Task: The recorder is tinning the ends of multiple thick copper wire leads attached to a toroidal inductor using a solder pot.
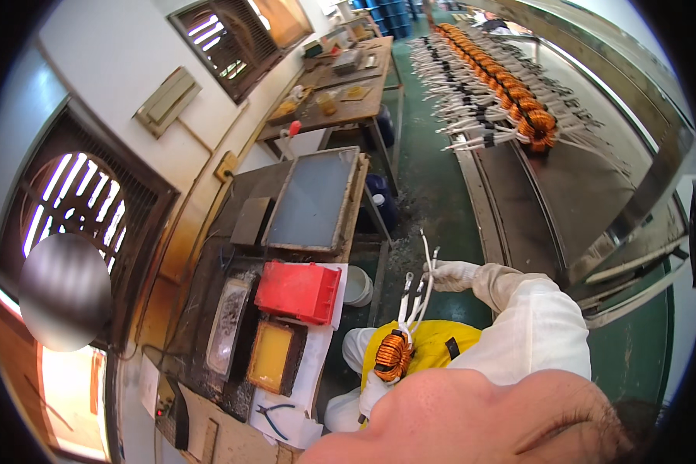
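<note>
I hold an orange copper-wound toroid coil [394, 356] with several white sleeved leads [419, 290] sticking up from it. My left hand [373, 390], in a white glove, grips the coil from below. My right hand [452, 274], also gloved, pinches the upper ends of the leads. Both arms wear white sleeves over a yellow apron [433, 344]. The coil hangs just right of the workbench edge, close to my chest.
On the bench to the left sit a red bin [298, 290], a yellow-filled tray [274, 356], a dark metal pot [228, 317], a grey flat tray [313, 199] and pliers [274, 417]. A long row of finished coils [510, 93] lies on the metal table at upper right. A white bucket [357, 286] stands below.
</note>
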Demonstrator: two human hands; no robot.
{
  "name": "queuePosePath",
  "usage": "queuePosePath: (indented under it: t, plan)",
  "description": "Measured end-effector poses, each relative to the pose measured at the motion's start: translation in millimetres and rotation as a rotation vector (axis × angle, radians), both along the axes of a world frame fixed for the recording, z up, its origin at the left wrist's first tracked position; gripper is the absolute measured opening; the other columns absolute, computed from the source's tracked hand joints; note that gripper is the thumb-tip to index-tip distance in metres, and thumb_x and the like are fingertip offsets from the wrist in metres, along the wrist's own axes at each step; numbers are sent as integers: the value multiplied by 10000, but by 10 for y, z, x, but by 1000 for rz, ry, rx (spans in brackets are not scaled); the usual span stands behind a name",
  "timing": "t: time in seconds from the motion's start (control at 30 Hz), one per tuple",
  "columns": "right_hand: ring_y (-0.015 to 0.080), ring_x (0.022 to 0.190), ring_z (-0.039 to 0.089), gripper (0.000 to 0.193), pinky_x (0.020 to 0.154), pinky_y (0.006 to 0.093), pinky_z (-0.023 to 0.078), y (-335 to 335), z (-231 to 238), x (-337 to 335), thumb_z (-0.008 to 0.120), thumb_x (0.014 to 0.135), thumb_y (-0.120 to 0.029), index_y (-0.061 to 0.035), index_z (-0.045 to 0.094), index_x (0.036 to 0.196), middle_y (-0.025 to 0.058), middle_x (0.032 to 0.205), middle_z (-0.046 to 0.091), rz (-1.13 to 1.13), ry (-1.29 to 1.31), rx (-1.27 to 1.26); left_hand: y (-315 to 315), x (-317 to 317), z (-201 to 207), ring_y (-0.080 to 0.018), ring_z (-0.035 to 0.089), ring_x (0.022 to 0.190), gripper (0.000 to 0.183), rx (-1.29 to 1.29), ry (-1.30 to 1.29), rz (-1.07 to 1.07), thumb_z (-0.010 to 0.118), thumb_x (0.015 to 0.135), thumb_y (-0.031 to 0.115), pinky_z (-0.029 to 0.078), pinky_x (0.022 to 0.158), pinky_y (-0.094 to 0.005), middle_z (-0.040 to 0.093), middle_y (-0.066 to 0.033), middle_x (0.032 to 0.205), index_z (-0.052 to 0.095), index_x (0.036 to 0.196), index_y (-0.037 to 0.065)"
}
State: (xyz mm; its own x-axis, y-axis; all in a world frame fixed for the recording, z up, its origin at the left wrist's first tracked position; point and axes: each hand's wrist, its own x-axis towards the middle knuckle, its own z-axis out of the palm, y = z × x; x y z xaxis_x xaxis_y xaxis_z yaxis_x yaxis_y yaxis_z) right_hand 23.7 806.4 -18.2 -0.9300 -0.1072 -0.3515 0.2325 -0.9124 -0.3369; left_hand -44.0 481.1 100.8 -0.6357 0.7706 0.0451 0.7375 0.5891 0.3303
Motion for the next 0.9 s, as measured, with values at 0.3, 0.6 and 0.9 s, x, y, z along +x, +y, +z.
queuePosePath:
  t: [0.3,0.6,0.9]
  plan:
    - [174,641,598,152,561,283,518,-368,-450,-62,647,860,64,-56,570,912,66,760,581,-262,-318,279,41,46,3,-368,670,727,203,-33,18,-75,648,855,263,518,632,-503,668,-131,795,575,1006,149]
    - [153,563,544,202,508,340,430,-43,-460,137,587,900,-260,-72,659,921,38,654,603,895,-311,900,-621,843,-156,-317,677,722,224,50,-58,484,651,854,306,527,634,-447,669,-112,797,569,984,142]
    - [238,971,622,293,863,347,513,-1087,1905,-550,603,920,-14,22,582,1210,134,1089,646,752,663,1308,-296,834,-316,-251,713,780,115,17,-41,734,640,786,238,545,627,-417,712,-36,797,693,841,152]
